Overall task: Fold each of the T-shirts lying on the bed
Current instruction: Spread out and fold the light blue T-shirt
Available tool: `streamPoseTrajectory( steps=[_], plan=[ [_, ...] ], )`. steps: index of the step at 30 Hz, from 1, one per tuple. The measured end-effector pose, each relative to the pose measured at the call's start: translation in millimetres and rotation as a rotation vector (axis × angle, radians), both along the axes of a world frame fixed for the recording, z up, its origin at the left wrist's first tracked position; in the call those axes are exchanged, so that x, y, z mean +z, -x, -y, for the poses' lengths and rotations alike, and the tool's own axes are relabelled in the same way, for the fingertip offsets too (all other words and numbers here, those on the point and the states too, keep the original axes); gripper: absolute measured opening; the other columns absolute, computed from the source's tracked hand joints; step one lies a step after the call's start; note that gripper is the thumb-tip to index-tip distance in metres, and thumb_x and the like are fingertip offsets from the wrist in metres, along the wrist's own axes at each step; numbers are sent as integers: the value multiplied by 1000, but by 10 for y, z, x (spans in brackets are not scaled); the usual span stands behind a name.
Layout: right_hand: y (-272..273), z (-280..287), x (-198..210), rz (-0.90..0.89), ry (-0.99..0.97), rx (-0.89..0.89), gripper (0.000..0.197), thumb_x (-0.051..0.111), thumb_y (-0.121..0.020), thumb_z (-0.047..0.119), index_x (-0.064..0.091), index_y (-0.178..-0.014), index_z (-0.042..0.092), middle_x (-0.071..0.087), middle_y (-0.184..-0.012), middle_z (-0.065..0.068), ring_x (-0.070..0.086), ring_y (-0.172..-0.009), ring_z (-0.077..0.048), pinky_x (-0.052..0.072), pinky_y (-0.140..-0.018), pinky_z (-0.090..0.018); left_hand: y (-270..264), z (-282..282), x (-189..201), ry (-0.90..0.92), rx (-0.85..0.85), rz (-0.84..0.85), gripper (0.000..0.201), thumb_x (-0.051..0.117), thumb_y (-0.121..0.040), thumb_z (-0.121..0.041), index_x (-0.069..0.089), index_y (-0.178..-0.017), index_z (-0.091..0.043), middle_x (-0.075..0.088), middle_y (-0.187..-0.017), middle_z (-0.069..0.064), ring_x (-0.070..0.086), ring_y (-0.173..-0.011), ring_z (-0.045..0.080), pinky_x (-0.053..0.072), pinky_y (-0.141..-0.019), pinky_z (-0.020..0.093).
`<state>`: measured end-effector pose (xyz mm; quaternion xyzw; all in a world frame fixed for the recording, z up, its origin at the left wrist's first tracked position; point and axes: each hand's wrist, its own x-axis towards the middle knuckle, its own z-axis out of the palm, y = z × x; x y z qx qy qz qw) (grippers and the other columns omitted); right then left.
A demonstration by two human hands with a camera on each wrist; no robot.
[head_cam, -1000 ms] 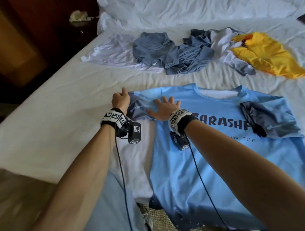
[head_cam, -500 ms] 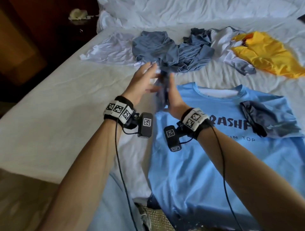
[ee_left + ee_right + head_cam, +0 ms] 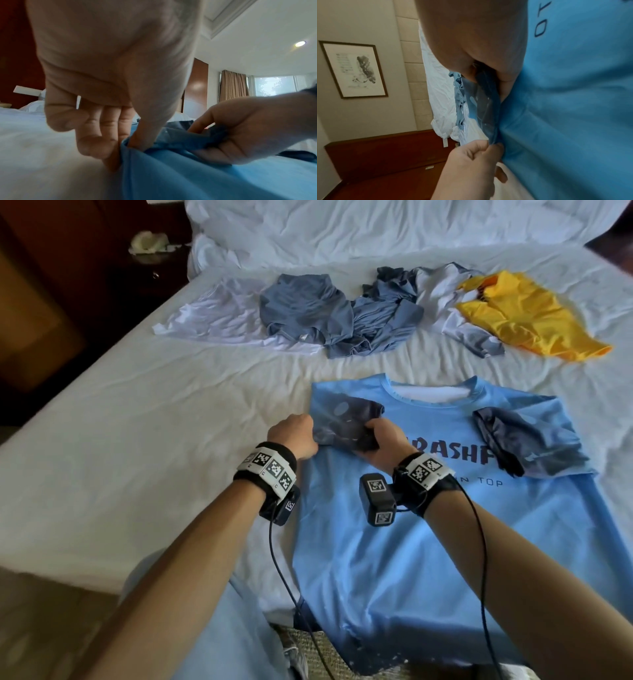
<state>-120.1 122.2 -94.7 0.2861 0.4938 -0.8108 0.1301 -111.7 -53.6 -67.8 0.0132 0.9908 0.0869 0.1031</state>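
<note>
Light blue T-shirt (image 3: 428, 535) lies flat, front up, on near part of bed (image 3: 137, 440). Its dark left sleeve (image 3: 346, 422) is being folded in over chest; other sleeve (image 3: 524, 436) already in. Left hand (image 3: 294, 436) pinches shirt's side edge at fold; right hand (image 3: 387, 443) curls round sleeve end. Next, prob: let go, smooth, fold sides. Unfolded shirts (image 3: 342, 313) wait further up bed.

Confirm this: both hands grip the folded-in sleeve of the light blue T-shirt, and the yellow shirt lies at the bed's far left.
Not quite. The yellow shirt lies at the far right, as the head view shows. The left hand and right hand do grip the folded-in sleeve of the light blue T-shirt.
</note>
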Motion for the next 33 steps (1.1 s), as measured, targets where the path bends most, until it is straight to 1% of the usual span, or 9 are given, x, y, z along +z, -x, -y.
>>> streamPoseTrajectory(
  steps=[5, 9, 14, 16, 18, 21, 27, 30, 33],
  plan=[
    [-175, 8, -83, -49, 7, -48, 12, 58, -91, -2, 63, -101, 1, 70, -97, -19, 71, -87, -35, 60, -82, -48, -3, 8, -32, 70, 74, 18, 38, 66, -92, -25, 59, -124, -6, 63, -127, 16, 64, -112, 37, 45, -78, 35],
    [-117, -101, -82, -130, -152, -168, 15, 65, -91, 5, 56, -80, 11, 54, -66, -4, 48, -52, -17, 39, -43, -22, -7, 21, -40, 58, 95, 65, 37, 62, -93, -24, 59, -126, -6, 63, -129, 16, 64, -113, 37, 44, -79, 35],
    [15, -212, -100, -245, -111, -201, 15, 62, -88, 2, 52, -81, 11, 51, -68, -4, 47, -56, -17, 35, -42, -22, -4, 12, -26, 66, 93, 117, 34, 59, -95, -22, 59, -125, -6, 63, -128, 16, 64, -111, 36, 45, -79, 35],
    [69, -222, -137, -218, -64, -209, 18, 71, -87, 16, 56, -93, 7, 59, -72, -7, 53, -54, -17, 39, -45, -24, 4, 19, -22, 72, 92, 122, 34, 60, -95, -21, 58, -126, -6, 63, -128, 16, 64, -111, 36, 45, -79, 35],
    [142, -225, -203, -145, -131, -224, 32, 78, -85, 28, 52, -79, 12, 54, -65, -7, 49, -50, -19, 41, -46, -26, 12, 21, -28, 71, 86, 125, 35, 60, -95, -22, 58, -126, -6, 63, -128, 16, 64, -110, 36, 45, -78, 35],
    [222, -236, -206, -119, -261, -208, 16, 75, -87, 13, 60, -84, 10, 58, -79, -14, 51, -53, -22, 42, -45, -25, 15, 26, -29, 66, 81, 131, 36, 60, -95, -24, 58, -126, -6, 64, -128, 16, 64, -110, 37, 46, -79, 35],
    [149, -320, -215, -101, -518, -321, 30, 69, -83, 16, 52, -108, 20, 66, -99, -9, 68, -83, -28, 62, -77, -44, 3, 25, 16, 67, 75, 145, 30, 61, -93, -21, 61, -121, -7, 66, -123, 16, 65, -103, 35, 47, -78, 35],
    [100, -298, -168, -121, -740, -195, 46, 68, -80, 18, 46, -120, 18, 54, -125, -9, 61, -100, -30, 57, -88, -45, -9, 30, 28, 64, 71, 144, 28, 60, -94, -20, 61, -119, -7, 66, -120, 15, 58, -89, 32, 46, -76, 35],
    [134, -165, -20, -198, -1201, -5, 51, 65, -80, 26, 47, -127, 18, 38, -140, -9, 41, -125, -34, 38, -104, -46, -17, 43, 28, 74, 66, 149, 28, 61, -95, -24, 61, -119, -8, 66, -121, 14, 57, -88, 32, 45, -75, 35]
  ],
)
